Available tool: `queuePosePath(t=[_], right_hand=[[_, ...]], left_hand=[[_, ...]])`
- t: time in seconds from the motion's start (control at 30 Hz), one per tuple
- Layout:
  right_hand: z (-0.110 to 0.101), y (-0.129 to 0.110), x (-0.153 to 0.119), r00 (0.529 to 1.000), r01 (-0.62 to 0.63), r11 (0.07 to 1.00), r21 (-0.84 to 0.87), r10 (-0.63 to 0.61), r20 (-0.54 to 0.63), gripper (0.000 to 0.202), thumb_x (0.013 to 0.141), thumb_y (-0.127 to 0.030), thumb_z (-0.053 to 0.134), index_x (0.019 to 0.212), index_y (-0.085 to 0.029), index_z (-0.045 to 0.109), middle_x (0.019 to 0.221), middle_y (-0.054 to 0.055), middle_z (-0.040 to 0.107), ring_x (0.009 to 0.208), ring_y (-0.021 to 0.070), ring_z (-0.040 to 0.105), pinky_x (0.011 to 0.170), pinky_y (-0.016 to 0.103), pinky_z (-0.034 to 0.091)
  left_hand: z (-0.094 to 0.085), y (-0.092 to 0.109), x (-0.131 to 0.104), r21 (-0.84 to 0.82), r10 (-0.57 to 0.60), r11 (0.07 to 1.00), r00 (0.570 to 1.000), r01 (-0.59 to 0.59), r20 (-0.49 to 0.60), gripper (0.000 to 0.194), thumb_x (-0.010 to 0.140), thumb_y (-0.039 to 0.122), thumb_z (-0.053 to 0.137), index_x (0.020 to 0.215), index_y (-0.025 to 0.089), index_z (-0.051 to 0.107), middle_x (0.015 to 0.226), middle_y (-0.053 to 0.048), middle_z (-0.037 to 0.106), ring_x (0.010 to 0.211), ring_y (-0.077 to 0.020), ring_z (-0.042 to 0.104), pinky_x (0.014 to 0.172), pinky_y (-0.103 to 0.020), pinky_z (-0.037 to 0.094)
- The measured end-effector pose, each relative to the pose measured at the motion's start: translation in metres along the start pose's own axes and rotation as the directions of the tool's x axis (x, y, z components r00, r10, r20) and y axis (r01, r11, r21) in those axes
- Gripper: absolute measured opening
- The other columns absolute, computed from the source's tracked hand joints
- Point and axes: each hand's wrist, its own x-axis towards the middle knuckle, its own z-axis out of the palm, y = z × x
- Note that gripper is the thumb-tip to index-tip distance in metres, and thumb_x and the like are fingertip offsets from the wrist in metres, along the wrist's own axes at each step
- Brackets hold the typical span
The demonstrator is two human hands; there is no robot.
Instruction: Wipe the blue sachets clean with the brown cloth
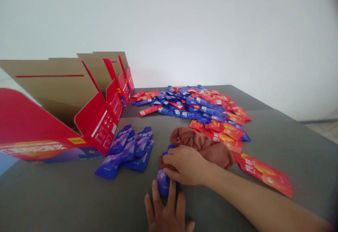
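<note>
A blue-purple pouch [163, 184] lies flat on the grey table in front of me. My left hand [167, 214] has its fingers spread, the tips resting on the pouch's near end. Bunched under my right hand [185, 164] is a brown cloth [211, 151], its fingers curled on it over the upper part of the same pouch. Part of that pouch is hidden by the cloth and hand. To the left lies a small group of blue pouches [128, 151], overlapping one another.
Open red cardboard boxes [102, 128] stand in a row along the left side. A large heap of mixed red and blue pouches [195, 107] spreads over the far part of the table [277, 133]. One red pouch [265, 174] lies apart at the right. A white wall rises behind.
</note>
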Motion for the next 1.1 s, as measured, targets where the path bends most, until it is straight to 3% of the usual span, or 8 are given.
queuePosePath(t=[0.13, 0.23, 0.3, 0.4, 0.57, 0.7, 0.93, 1.1], right_hand=[[0.003, 0.003, 0.002, 0.984, -0.176, 0.984, -0.033, 0.175, -0.014, 0.028, 0.090, -0.037, 0.037, 0.094, -0.021, 0.060, 0.088, 0.004, 0.064, 0.075, 0.0180, 0.058, 0.062, 0.028, 0.035], [0.002, 0.006, 0.003, 0.972, -0.234, 0.971, -0.043, 0.233, -0.012, 0.028, 0.091, -0.035, 0.036, 0.096, -0.021, 0.060, 0.088, 0.005, 0.064, 0.076, 0.0181, 0.058, 0.063, 0.028, 0.036], [0.001, 0.008, 0.003, 0.980, -0.197, 0.979, -0.044, 0.197, -0.005, 0.028, 0.090, -0.036, 0.038, 0.096, -0.021, 0.060, 0.089, 0.005, 0.064, 0.077, 0.0183, 0.058, 0.064, 0.028, 0.036], [0.000, 0.010, 0.002, 0.999, -0.048, 0.999, -0.026, 0.048, 0.013, 0.027, 0.089, -0.038, 0.040, 0.096, -0.021, 0.059, 0.089, 0.004, 0.063, 0.078, 0.0182, 0.058, 0.064, 0.029, 0.035], [-0.002, 0.005, -0.002, 0.988, 0.153, 0.988, 0.033, -0.154, 0.029, 0.026, 0.090, -0.037, 0.040, 0.096, -0.022, 0.060, 0.086, 0.002, 0.063, 0.077, 0.0168, 0.057, 0.067, 0.029, 0.035], [-0.001, 0.002, -0.001, 0.992, 0.116, 0.993, 0.023, -0.117, 0.038, 0.027, 0.091, -0.036, 0.039, 0.097, -0.022, 0.061, 0.086, 0.003, 0.063, 0.077, 0.0167, 0.057, 0.068, 0.030, 0.036], [0.007, 0.016, 0.009, 0.994, -0.104, 0.992, -0.069, 0.104, 0.010, 0.029, 0.092, -0.038, 0.038, 0.100, -0.020, 0.059, 0.093, 0.006, 0.064, 0.084, 0.0189, 0.059, 0.069, 0.029, 0.038], [0.004, 0.016, 0.005, 0.999, -0.046, 0.998, -0.053, 0.045, -0.027, 0.027, 0.091, -0.038, 0.037, 0.097, -0.021, 0.058, 0.089, 0.004, 0.064, 0.079, 0.0190, 0.059, 0.064, 0.029, 0.037]], left_hand=[[0.000, 0.000, 0.000, -0.015, 0.001, 1.000, 1.000, -0.002, -0.021, 0.049, 0.053, 0.020, 0.066, 0.101, 0.031, 0.065, 0.130, 0.000, 0.052, 0.119, -0.0480, 0.040, 0.087, -0.068, 0.040], [0.000, 0.000, 0.000, -0.023, 0.006, 1.000, 0.999, -0.007, -0.041, 0.050, 0.054, 0.021, 0.066, 0.103, 0.031, 0.064, 0.131, 0.001, 0.052, 0.119, -0.0483, 0.039, 0.088, -0.068, 0.040], [0.000, 0.000, 0.000, -0.024, 0.005, 1.000, 0.999, -0.006, -0.040, 0.050, 0.053, 0.022, 0.067, 0.102, 0.031, 0.064, 0.131, 0.000, 0.052, 0.119, -0.0486, 0.039, 0.087, -0.068, 0.040], [0.001, 0.000, -0.001, -0.019, 0.006, 1.000, 0.999, -0.007, -0.036, 0.050, 0.053, 0.022, 0.067, 0.101, 0.031, 0.065, 0.131, 0.000, 0.052, 0.119, -0.0489, 0.039, 0.087, -0.068, 0.040], [0.006, -0.001, -0.002, -0.007, 0.005, 1.000, 0.999, -0.005, -0.047, 0.050, 0.053, 0.022, 0.065, 0.102, 0.030, 0.065, 0.125, -0.002, 0.057, 0.119, -0.0484, 0.039, 0.089, -0.067, 0.038], [0.006, 0.000, -0.002, 0.002, -0.001, 1.000, 0.999, 0.001, -0.032, 0.048, 0.053, 0.022, 0.063, 0.101, 0.029, 0.065, 0.126, -0.001, 0.057, 0.120, -0.0476, 0.039, 0.090, -0.067, 0.038], [0.001, 0.001, -0.001, 0.012, 0.002, 1.000, 0.999, -0.002, -0.036, 0.049, 0.053, 0.019, 0.063, 0.101, 0.030, 0.065, 0.132, 0.000, 0.051, 0.121, -0.0475, 0.038, 0.090, -0.066, 0.039], [0.002, 0.001, -0.001, 0.006, 0.003, 1.000, 0.999, -0.003, -0.046, 0.049, 0.053, 0.021, 0.065, 0.101, 0.030, 0.065, 0.131, -0.001, 0.052, 0.120, -0.0483, 0.038, 0.089, -0.067, 0.038]])
